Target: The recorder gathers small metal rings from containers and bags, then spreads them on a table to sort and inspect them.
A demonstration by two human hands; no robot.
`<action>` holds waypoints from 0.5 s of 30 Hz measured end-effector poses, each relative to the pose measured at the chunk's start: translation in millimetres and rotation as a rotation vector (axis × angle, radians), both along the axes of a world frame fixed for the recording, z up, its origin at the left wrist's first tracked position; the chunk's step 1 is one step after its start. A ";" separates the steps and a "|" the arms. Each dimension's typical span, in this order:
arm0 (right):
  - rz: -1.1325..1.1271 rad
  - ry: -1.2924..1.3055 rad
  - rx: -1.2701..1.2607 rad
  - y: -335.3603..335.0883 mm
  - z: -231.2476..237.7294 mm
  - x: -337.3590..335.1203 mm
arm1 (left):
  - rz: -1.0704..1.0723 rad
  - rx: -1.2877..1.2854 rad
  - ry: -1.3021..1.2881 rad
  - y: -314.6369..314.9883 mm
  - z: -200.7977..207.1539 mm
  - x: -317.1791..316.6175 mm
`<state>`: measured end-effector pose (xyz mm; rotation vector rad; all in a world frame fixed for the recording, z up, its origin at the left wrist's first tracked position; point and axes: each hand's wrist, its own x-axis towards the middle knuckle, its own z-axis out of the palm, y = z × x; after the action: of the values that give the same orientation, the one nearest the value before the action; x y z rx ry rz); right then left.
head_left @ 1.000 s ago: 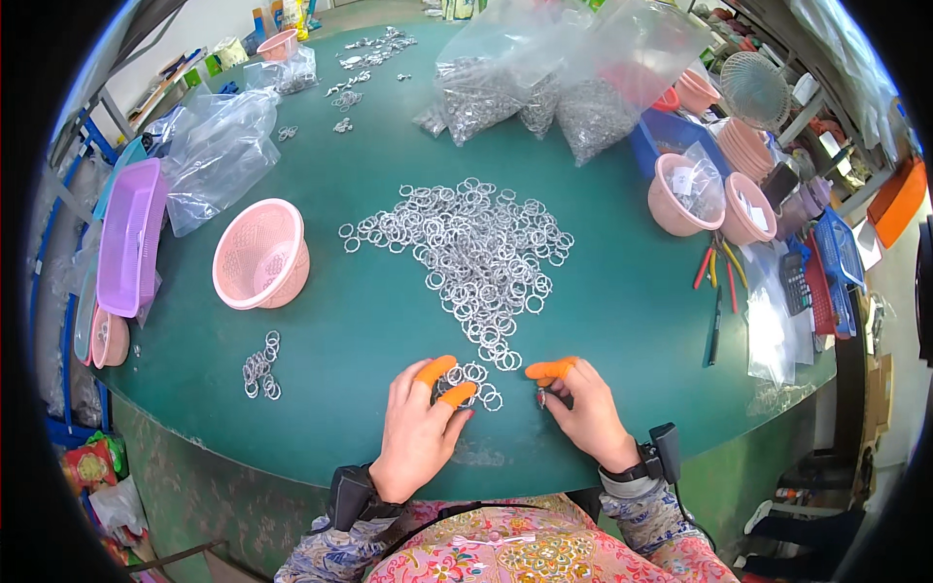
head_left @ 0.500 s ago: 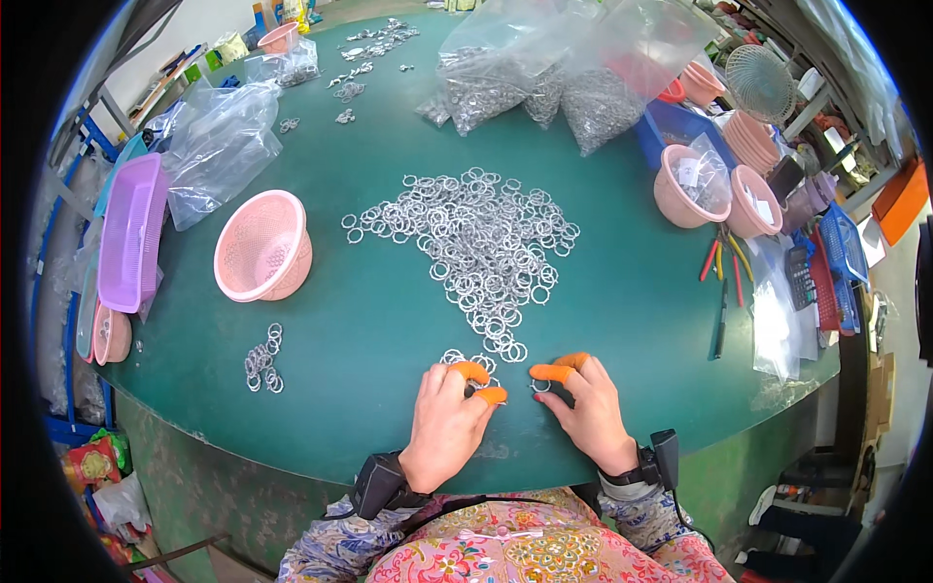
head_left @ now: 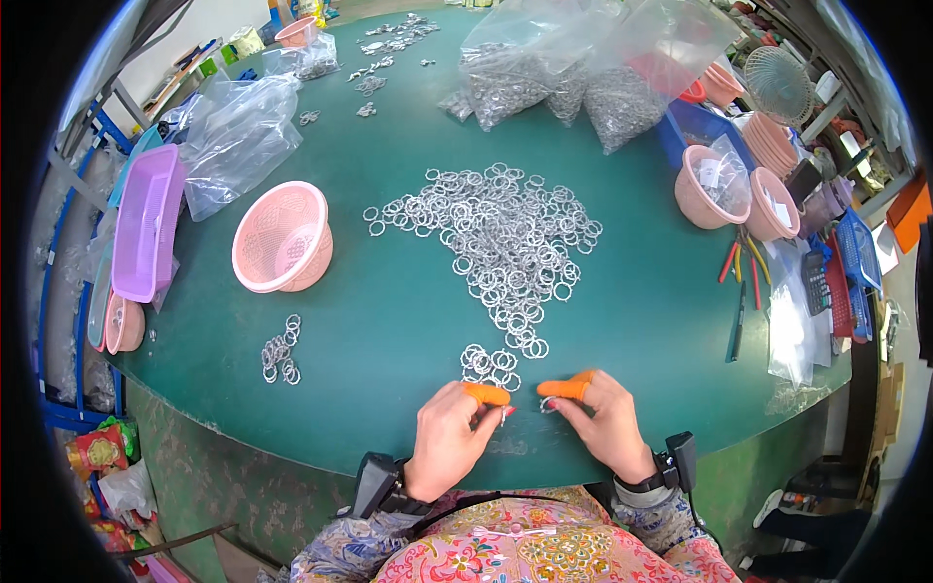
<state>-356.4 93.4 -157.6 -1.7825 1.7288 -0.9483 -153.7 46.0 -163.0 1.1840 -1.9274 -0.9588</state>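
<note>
My left hand [head_left: 447,439] is closed in a pinch at the near side of the table, with a small metal ring [head_left: 504,418] mostly hidden between thumb and orange-covered finger. Facing it, my right hand [head_left: 604,428] pinches another metal ring [head_left: 547,404], its edge showing at the fingertips. Orange finger covers are on both hands. Just beyond my left fingers lies a small cluster of rings [head_left: 491,365]. Farther off spreads a large pile of silver rings [head_left: 520,233], narrowing toward me. A smaller group of rings [head_left: 280,352] lies to the left.
A pink basket [head_left: 282,236] stands on the green table [head_left: 389,311], left of the pile. Beyond it are a purple tray [head_left: 148,225] and clear bags [head_left: 238,141]. Filled bags [head_left: 510,83] sit at the back. Pliers [head_left: 743,257] and pink baskets [head_left: 712,189] are at the right.
The view has shifted, so the table appears farther right. My left hand has drawn back from the near cluster, uncovering its rings. Both hands have their fingertips closed more tightly.
</note>
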 end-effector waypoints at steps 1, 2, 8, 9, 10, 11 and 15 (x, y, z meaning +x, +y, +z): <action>-0.001 0.001 0.000 2.2 -0.6 1.2 | -0.037 -0.055 -0.040 1.3 0.6 2.7; 0.072 0.005 0.008 4.9 -1.8 2.9 | -0.037 -0.055 -0.040 3.1 2.2 4.2; 0.266 -0.020 0.040 3.8 3.3 10.0 | -0.192 -0.129 -0.122 17.5 10.2 11.0; 0.215 0.017 -0.013 -0.8 1.2 10.3 | -0.193 -0.128 -0.122 16.2 11.7 11.4; 0.163 0.054 -0.066 -6.1 -0.4 10.6 | -0.185 -0.153 -0.109 12.4 13.8 11.7; 0.149 0.080 -0.107 -12.5 0.3 11.1 | -0.179 -0.178 -0.094 8.5 15.9 11.1; 0.092 0.265 -0.174 -38.4 -3.5 24.9 | -0.022 -0.286 -0.172 -13.6 7.0 2.4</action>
<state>-331.5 55.0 -161.2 -2.1652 1.7452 -0.8792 -151.3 32.4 -156.0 1.1076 -2.1331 -0.5815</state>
